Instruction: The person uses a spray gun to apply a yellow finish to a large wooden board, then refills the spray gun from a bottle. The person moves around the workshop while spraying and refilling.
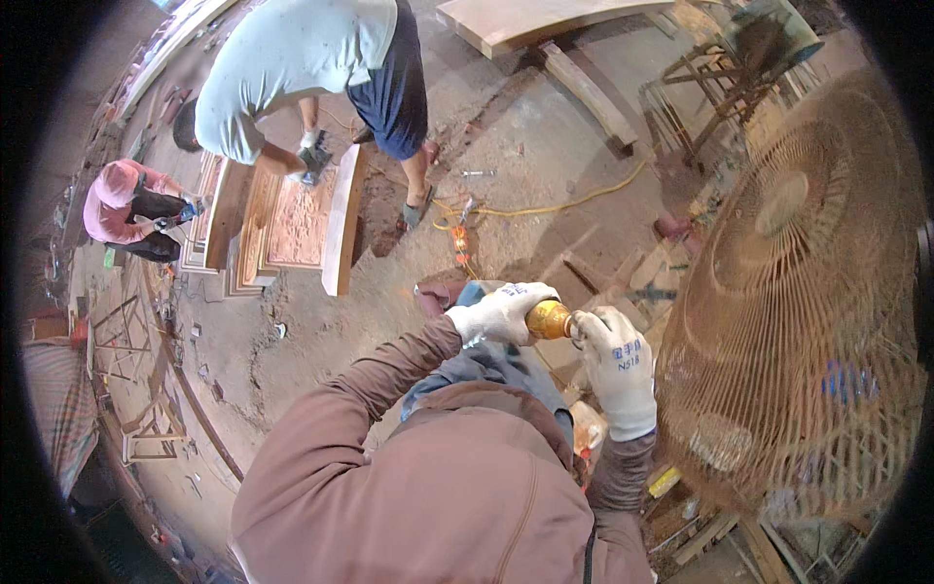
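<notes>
A small yellow bottle [549,319] lies sideways in front of my chest, its narrow end toward the right. Around its wide end my left hand [501,313], in a white work glove, is closed. My right hand [621,368], gloved the same way with blue print on the back, has its fingers closed at the bottle's narrow neck end. Whether a cap sits between those fingertips is too small to make out. My blue-clad legs are just below the hands.
A large rusty-looking fan [788,292] stands close on my right. Ahead, a co-worker [302,78] bends over a carved wooden panel [304,219]; another person in pink [122,209] works farther left. A yellow cord [559,207] crosses the floor, and wood scraps lie near the fan.
</notes>
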{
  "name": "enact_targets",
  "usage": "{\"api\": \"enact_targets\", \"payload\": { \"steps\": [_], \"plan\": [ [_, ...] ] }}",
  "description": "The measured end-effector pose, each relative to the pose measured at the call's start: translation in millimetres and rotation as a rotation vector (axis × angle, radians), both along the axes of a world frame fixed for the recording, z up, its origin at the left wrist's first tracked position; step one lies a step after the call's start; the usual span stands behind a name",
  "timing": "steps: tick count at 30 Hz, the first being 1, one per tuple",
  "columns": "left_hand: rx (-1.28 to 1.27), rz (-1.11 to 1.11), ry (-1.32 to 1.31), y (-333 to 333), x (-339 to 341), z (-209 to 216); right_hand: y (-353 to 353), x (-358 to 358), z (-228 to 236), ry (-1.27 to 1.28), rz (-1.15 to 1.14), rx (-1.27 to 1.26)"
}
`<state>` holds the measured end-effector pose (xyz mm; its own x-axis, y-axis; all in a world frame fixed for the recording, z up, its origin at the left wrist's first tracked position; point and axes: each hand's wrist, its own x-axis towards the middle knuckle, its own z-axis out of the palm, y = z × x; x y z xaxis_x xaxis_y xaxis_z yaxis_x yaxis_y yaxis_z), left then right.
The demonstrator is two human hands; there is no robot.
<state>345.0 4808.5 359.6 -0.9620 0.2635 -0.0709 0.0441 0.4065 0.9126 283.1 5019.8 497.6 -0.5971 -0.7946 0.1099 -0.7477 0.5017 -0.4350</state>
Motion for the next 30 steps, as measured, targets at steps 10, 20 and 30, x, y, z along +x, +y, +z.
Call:
{"api": "enact_targets", "payload": {
  "steps": [10,20,30],
  "plan": [
    [0.085,-0.161,0.002,-94,-234,-50,-93,-188,-57,0.041,-0.169,-0.092],
    [0.178,-0.183,0.016,-336,-466,-1,-323,-445,-6,0.339,0.365,-0.007],
    [0.058,0.405,0.138,-511,-609,-2,-544,-669,-14,0.070,0.394,-0.066]
  ]
}}
